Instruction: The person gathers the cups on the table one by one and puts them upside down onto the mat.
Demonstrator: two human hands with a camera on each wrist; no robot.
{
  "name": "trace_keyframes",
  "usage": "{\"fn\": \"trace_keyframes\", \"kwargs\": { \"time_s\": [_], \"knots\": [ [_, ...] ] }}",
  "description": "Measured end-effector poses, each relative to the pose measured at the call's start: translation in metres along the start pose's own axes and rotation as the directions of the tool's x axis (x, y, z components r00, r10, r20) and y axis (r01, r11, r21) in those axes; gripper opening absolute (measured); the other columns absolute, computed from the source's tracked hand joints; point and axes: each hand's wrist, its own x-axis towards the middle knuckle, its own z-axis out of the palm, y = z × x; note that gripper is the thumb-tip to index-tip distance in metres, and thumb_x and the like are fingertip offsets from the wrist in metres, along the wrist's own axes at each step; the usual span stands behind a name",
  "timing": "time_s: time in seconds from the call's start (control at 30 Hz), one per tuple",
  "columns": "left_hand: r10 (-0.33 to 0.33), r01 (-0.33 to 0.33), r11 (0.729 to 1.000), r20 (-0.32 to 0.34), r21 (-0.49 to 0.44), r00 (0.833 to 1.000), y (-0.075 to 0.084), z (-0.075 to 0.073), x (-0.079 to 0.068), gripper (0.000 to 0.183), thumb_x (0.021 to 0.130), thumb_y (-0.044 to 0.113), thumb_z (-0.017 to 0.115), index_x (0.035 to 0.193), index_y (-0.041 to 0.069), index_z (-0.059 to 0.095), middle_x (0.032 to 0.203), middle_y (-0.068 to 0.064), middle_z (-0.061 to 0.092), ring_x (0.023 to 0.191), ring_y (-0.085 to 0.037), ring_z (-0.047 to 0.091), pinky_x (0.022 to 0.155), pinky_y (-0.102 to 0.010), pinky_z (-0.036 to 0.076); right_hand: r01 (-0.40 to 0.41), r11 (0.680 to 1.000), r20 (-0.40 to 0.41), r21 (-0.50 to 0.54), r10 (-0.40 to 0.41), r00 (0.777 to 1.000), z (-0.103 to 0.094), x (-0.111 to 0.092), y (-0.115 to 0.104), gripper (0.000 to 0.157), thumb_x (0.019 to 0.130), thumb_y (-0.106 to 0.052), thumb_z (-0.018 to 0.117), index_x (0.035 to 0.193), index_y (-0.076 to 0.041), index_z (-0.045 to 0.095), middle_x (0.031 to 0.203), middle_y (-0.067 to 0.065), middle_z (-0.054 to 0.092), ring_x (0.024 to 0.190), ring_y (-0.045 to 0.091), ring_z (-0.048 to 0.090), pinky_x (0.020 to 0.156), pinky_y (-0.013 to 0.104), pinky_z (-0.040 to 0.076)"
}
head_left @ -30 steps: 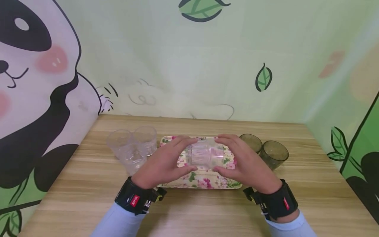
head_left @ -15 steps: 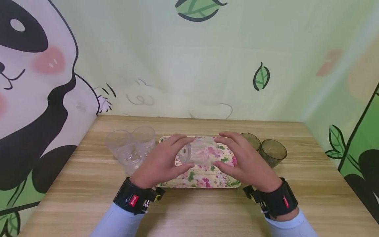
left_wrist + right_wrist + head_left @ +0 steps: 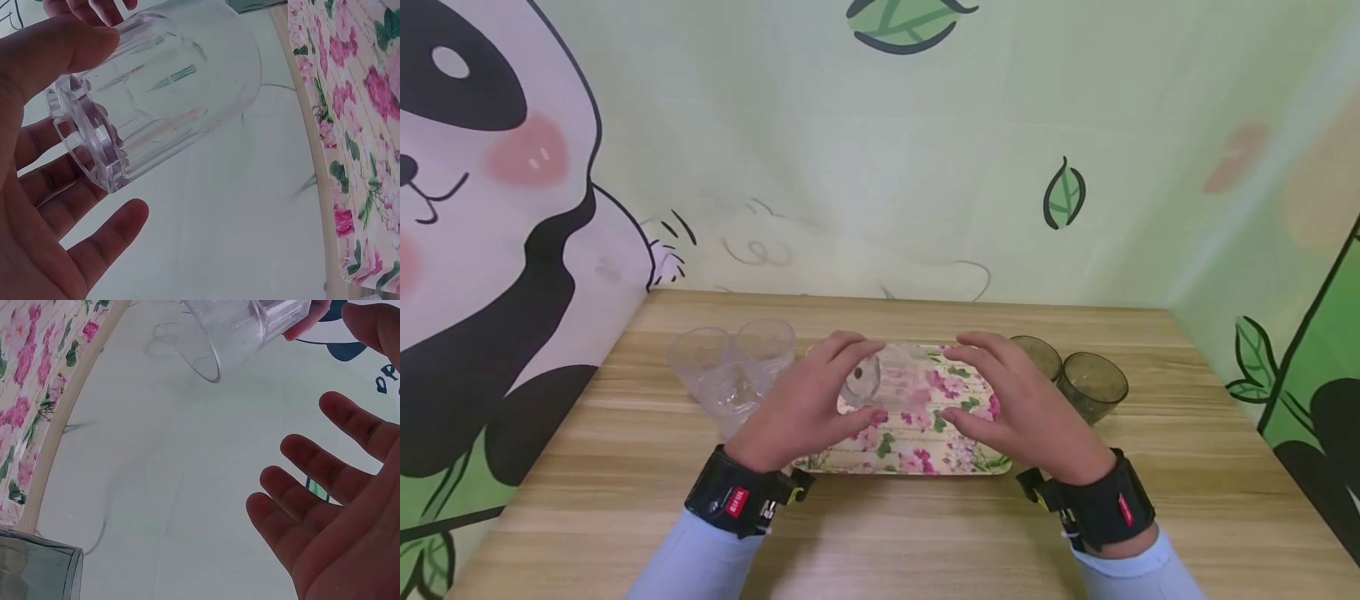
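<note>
My left hand (image 3: 808,400) grips a clear drinking glass (image 3: 891,375) near its thick base, with the thumb over the side in the left wrist view. The glass (image 3: 181,81) lies on its side in the air above the flowered tray (image 3: 917,462), its mouth pointing right. My right hand (image 3: 1022,400) is spread to the right of it, fingers apart and holding nothing. In the right wrist view a gap shows between the right fingers (image 3: 300,469) and the glass (image 3: 250,331).
Several clear glasses (image 3: 700,358) stand on the wooden table (image 3: 910,542) left of the tray, partly behind the left hand. Two smoky dark glasses (image 3: 1093,387) stand at the right, one partly hidden by the right hand. A printed wall (image 3: 887,183) rises behind.
The clear glass has shifted left out from between the two hands, into the left hand, and its base has turned partly toward the camera. The right hand has stayed nearly still.
</note>
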Motion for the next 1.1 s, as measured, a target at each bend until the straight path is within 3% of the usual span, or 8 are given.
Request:
{"fn": "trace_keyframes", "kwargs": {
  "time_s": [0.17, 0.57, 1.1],
  "knots": [
    [-0.039, 0.039, 0.999, 0.007, 0.009, 0.999, -0.004, -0.002, -0.002, 0.075, 0.080, 0.031, 0.081, 0.145, 0.013, 0.049, 0.134, -0.009, 0.059, 0.105, -0.018, 0.061, 0.082, -0.038, 0.063, -0.004, 1.000, 0.010, 0.008, 0.004, 1.000, 0.000, 0.001, 0.000, 0.066, 0.084, -0.034, 0.079, 0.140, -0.014, 0.053, 0.147, 0.017, 0.052, 0.133, 0.033, 0.050, 0.103, 0.059, 0.054],
    [-0.059, 0.059, 0.998, -0.033, 0.014, 0.998, -0.011, -0.004, -0.001, 0.069, 0.082, 0.031, 0.080, 0.141, 0.009, 0.051, 0.134, -0.014, 0.058, 0.106, -0.022, 0.059, 0.087, -0.042, 0.062, -0.027, 0.999, 0.029, 0.045, 0.026, 0.999, 0.003, 0.002, 0.001, 0.073, 0.086, -0.037, 0.077, 0.147, -0.014, 0.044, 0.148, 0.015, 0.053, 0.136, 0.030, 0.047, 0.108, 0.059, 0.051],
    [-0.125, 0.125, 0.992, -0.001, 0.007, 0.992, -0.024, -0.001, -0.002, 0.072, 0.085, 0.033, 0.078, 0.146, 0.011, 0.048, 0.137, -0.017, 0.058, 0.123, -0.030, 0.057, 0.098, -0.049, 0.061, -0.009, 1.000, 0.030, 0.029, 0.008, 1.000, 0.004, 0.000, -0.001, 0.066, 0.089, -0.033, 0.075, 0.144, -0.011, 0.047, 0.147, 0.017, 0.053, 0.136, 0.031, 0.049, 0.108, 0.057, 0.052]
  ]
}}
